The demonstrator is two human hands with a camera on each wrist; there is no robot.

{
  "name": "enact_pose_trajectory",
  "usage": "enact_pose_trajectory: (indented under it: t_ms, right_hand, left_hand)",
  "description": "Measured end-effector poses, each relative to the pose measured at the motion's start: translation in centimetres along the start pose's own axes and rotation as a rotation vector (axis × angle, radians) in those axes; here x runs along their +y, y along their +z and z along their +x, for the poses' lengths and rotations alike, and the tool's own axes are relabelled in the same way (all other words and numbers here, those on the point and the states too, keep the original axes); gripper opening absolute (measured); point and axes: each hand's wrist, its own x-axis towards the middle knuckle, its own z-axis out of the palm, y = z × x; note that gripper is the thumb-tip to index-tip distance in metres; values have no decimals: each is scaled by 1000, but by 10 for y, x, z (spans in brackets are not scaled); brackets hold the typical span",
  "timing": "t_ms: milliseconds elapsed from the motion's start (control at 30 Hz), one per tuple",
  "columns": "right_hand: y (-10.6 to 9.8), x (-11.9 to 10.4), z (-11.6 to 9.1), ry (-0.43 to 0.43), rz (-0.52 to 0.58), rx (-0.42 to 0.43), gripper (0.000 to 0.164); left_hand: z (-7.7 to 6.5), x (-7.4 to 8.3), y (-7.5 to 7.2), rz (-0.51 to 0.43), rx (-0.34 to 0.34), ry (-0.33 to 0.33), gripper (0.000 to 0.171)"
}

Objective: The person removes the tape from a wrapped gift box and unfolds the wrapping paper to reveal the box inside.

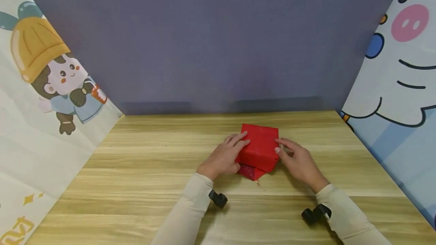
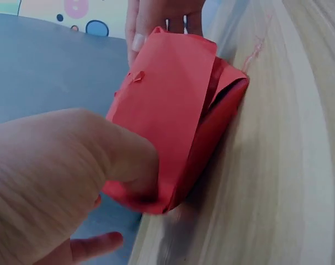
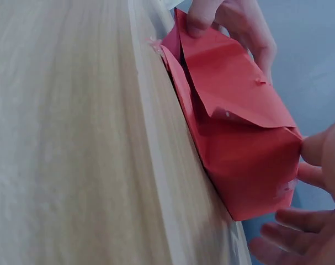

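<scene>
A box-shaped parcel wrapped in red paper (image 1: 260, 143) sits on the wooden table, with a loose flap (image 1: 246, 170) jutting out low on its near side. My left hand (image 1: 225, 156) grips its left end, fingers over the top and thumb bent against the near face; in the left wrist view that thumb (image 2: 131, 165) presses the paper. At the opposite end, my right hand (image 1: 299, 162) touches the right edge with thumb and forefinger tips, its other fingers spread apart in the right wrist view. A paper edge gapes along the parcel's side (image 3: 211, 110) there.
Small reddish scraps (image 1: 259, 184) lie on the wooden table (image 1: 153, 184) just in front of the parcel. A grey-blue panel (image 1: 218, 41) rises behind the table. Cartoon-printed sheets flank it on the left (image 1: 30, 143) and right (image 1: 402, 86).
</scene>
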Motion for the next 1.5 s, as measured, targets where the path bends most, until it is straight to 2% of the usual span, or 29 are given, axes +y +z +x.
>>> enact_pose_trajectory:
  t_ms: [167,333,567,700,800,867,1067,1167,1267,1367,1500]
  right_hand:
    - [-1,-1,-1,7,-27,15,47]
    - [-1,0,-1,20,-42,5,48]
    - [2,1,0,45,15,-39,53]
    - [5,-1,0,40,82,-80,59]
    - [7,-3,0,23,129,-75,57]
    - [8,-3,0,11,145,-68,55]
    - [7,-1,0,-30,109,-63,53]
    - [7,0,1,-46,68,-69,49]
    - [8,1,2,-58,49,-82,46]
    - [8,2,1,-65,45,-79,45]
    - [5,1,0,-54,47,-77,45]
  left_hand:
    - [2,1,2,31,36,32,66]
    - [1,1,3,-2,101,9,58]
    - [-3,-5,3,-10,200,-18,46]
    - [-9,-9,-1,-44,249,-38,48]
    - [-14,-15,-3,-64,301,-37,56]
    - [-16,-19,-3,-73,340,-10,64]
    - [-15,-28,-3,-54,449,182,86]
    - [-15,-30,-6,-56,456,209,88]
    - [-19,-31,-8,-109,446,160,82]
    - [-22,-31,-13,-165,454,126,66]
    - [-22,-34,-21,-174,530,167,39]
